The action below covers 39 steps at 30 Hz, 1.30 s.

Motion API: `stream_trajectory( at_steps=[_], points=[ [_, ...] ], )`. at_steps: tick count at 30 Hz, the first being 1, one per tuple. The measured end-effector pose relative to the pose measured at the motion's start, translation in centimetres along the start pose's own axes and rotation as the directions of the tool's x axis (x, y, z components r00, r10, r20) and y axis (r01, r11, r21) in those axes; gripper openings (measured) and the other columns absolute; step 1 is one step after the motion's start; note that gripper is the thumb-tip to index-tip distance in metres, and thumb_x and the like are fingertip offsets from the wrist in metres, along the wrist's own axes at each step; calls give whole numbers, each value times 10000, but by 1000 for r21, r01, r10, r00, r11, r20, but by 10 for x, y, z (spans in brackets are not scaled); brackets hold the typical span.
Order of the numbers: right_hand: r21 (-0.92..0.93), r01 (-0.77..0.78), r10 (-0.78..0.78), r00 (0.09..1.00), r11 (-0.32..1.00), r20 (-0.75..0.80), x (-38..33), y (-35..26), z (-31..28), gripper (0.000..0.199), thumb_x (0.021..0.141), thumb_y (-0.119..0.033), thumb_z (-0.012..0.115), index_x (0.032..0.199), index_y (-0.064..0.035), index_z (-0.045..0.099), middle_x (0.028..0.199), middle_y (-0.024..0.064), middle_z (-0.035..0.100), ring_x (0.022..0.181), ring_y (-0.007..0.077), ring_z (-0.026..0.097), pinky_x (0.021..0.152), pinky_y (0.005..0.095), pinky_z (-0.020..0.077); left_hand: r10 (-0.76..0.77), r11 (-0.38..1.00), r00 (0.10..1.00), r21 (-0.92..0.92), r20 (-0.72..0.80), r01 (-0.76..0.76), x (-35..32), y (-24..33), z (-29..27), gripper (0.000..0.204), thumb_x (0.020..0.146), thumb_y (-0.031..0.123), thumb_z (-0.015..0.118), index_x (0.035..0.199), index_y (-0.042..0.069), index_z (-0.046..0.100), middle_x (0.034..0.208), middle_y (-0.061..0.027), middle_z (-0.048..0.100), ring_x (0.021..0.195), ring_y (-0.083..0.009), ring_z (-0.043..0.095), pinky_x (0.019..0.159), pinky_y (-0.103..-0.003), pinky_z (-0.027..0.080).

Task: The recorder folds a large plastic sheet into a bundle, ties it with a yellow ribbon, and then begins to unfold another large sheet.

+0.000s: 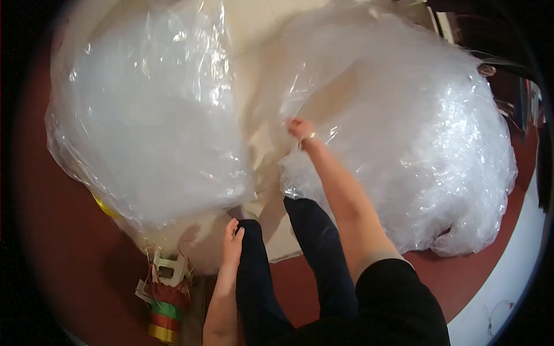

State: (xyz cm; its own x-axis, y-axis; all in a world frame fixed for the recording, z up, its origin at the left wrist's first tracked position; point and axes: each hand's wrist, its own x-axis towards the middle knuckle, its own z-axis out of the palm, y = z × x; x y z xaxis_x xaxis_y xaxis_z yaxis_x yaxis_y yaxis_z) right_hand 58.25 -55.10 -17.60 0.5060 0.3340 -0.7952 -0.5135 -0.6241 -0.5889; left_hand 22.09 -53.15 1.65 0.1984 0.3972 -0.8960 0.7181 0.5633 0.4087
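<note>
My right hand (pixel 301 131) reaches forward and pinches the edge of a big heap of clear plastic film (pixel 415 150) on the right. My left hand (pixel 233 242) rests on my left knee, fingers apart, holding nothing. It lies next to the lower edge of a second large clear plastic bag (pixel 144 115) that fills the left side. My dark trouser legs (pixel 311 248) point toward the gap between the two plastic heaps.
A beige sheet (pixel 259 86) lies on the dark red floor (pixel 69 242) under the plastic. Rolls of coloured ribbon, red, green and yellow (pixel 164 311), stand at the lower left beside a white tape holder (pixel 170 268). Dark furniture sits at the upper right.
</note>
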Motion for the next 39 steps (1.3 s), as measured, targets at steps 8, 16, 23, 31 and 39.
stream_trajectory(
  at_steps=[8,16,23,31,39],
  points=[
    [175,523,-369,293,834,882,-375,-51,26,154,727,7,506,823,-43,617,824,106,624,802,222,584,705,329,459,-88,830,868,-446,488,335,-20,169,46,530,915,317,442,1353,85,253,1268,-90,414,1118,-213,436,938,-375,361],
    [295,613,-438,93,733,894,-473,-114,-61,129,774,-135,585,869,-59,628,857,91,626,800,242,585,699,341,458,141,986,791,-156,596,-59,-192,276,91,499,763,36,550,1244,-17,429,1086,-78,560,954,-142,547,807,-262,451],
    [-445,474,-633,694,760,-343,-395,-296,-297,436,648,-289,761,952,-22,601,864,110,631,827,211,602,755,317,468,196,969,777,1,599,-245,-340,335,-47,440,684,22,598,1116,-40,551,964,-61,614,843,-144,590,752,-274,469],
    [-605,173,-460,813,777,-358,-227,-342,-328,427,683,-356,679,886,10,598,749,128,610,695,275,577,669,383,451,168,974,775,21,609,-228,-416,325,-85,384,687,-20,572,1070,-39,587,951,-35,628,863,-105,563,760,-256,447],
    [149,971,-666,238,188,-707,-493,-560,-376,178,863,-215,455,868,-61,544,766,56,545,700,158,515,612,294,400,400,765,901,480,168,-429,-358,179,-148,381,696,110,593,1070,35,593,919,-122,640,827,-175,599,728,-297,470]
  ],
)
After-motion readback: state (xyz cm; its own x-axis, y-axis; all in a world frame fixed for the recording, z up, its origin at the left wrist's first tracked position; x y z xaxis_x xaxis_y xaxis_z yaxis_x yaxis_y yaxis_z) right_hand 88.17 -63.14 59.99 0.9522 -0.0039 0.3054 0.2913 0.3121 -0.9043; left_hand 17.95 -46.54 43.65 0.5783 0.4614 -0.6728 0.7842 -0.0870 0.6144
